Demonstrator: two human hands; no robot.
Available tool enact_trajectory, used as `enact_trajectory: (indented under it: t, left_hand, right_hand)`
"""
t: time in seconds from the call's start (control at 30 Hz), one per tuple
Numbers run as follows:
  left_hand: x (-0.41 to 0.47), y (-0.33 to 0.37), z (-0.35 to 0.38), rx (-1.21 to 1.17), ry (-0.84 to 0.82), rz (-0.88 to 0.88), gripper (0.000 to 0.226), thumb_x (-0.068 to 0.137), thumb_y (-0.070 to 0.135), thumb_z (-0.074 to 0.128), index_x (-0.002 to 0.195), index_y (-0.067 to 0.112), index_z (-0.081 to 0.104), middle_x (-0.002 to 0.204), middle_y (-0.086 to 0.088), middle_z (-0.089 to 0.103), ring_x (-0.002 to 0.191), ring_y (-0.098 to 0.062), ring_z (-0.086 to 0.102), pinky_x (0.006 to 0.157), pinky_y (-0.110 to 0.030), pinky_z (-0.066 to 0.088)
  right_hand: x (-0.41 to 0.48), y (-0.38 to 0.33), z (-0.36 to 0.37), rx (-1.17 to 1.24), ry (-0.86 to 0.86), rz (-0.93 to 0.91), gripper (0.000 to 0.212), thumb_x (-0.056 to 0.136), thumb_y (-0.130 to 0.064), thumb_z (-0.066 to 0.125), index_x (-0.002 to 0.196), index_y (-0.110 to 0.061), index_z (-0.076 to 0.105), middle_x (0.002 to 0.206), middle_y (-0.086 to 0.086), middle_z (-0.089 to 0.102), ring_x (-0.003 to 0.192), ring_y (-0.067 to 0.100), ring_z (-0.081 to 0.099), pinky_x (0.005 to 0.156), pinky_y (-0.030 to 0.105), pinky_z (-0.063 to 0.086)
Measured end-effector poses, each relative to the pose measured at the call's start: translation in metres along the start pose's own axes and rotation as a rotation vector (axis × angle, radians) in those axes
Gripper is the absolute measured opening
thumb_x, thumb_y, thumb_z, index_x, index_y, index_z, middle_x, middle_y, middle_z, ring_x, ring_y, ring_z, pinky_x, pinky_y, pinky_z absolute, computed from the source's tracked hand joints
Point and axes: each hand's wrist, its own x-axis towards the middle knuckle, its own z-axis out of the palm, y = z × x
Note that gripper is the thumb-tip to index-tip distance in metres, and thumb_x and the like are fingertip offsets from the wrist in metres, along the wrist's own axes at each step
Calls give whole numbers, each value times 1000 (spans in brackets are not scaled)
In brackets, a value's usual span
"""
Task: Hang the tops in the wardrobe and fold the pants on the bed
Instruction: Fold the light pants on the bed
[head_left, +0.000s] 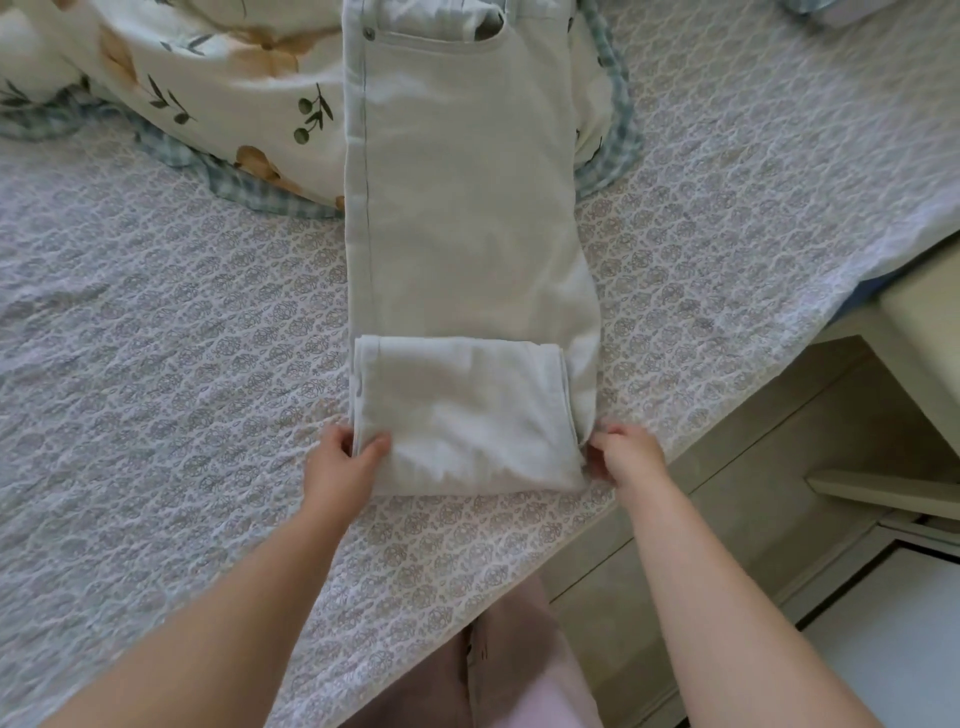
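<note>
While the left hand pinches the left edge of the turned-back leg end, thumb lying on top of the cloth and fingers tucked round the side, the right hand curls its fingers against the right edge of the same fold and grips it there, its fingertips partly hidden by the cloth. Both hands hold the pale pants, which lie lengthwise on the bed with one leg stacked on the other. The hem end is doubled back over the legs, so the fold sits close to the near edge of the mattress, between the two hands. The waist end points away from the person, its pocket and rivet showing, and rests on a floral duvet with a checked border that is bunched at the far side. The bed wears a quilted cover with a small repeating pattern. Just beside the bed on the right stands a pale cabinet.
</note>
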Motion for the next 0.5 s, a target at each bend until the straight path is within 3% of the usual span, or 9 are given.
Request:
enact_trajectory:
  t: [0.1,0.2,0.27,0.33,0.4,0.5]
  left_hand:
    - [6,12,-1,100,127,23,46,86,27,66,122,11,43,116,-6,53,99,-22,55,78,-37,50]
    - [1,31,7,388,331,317,51,83,21,66,128,10,44,127,-10,43,117,-26,41,98,-38,37]
    - [-9,45,24,548,316,695,40,81,17,67,120,16,57,125,-7,51,116,-28,43,99,-40,35]
    - [-21,64,48,587,91,982,30,87,28,56,116,22,63,122,0,57,114,-25,48,96,-39,39]
    - [-33,89,73,535,-169,986,43,92,45,37,122,26,61,127,6,55,119,-17,45,99,-35,37]
    - [-38,129,99,425,-336,640,51,92,58,39,134,31,52,132,6,54,123,-15,47,102,-32,37]
  right_hand:
    - [16,-7,-7,64,22,-33,5,92,-14,56,88,-16,54,106,12,65,94,28,64,87,44,53]
    - [24,-20,-8,77,-41,-83,11,96,-24,50,91,-19,58,103,8,68,94,25,66,89,45,53]
    - [22,-33,-1,86,-131,-95,17,95,-31,50,89,-23,63,97,4,69,86,22,66,76,36,56]
    - [14,-46,6,83,-173,-123,10,93,-25,55,97,-24,65,88,1,67,70,15,60,52,21,49]
    - [6,-51,14,30,-88,-231,13,90,-18,58,99,-17,66,87,3,67,73,19,61,54,22,46]
    - [-17,-44,35,-124,144,-505,16,91,-29,54,89,-15,61,84,0,63,76,19,60,60,29,47]
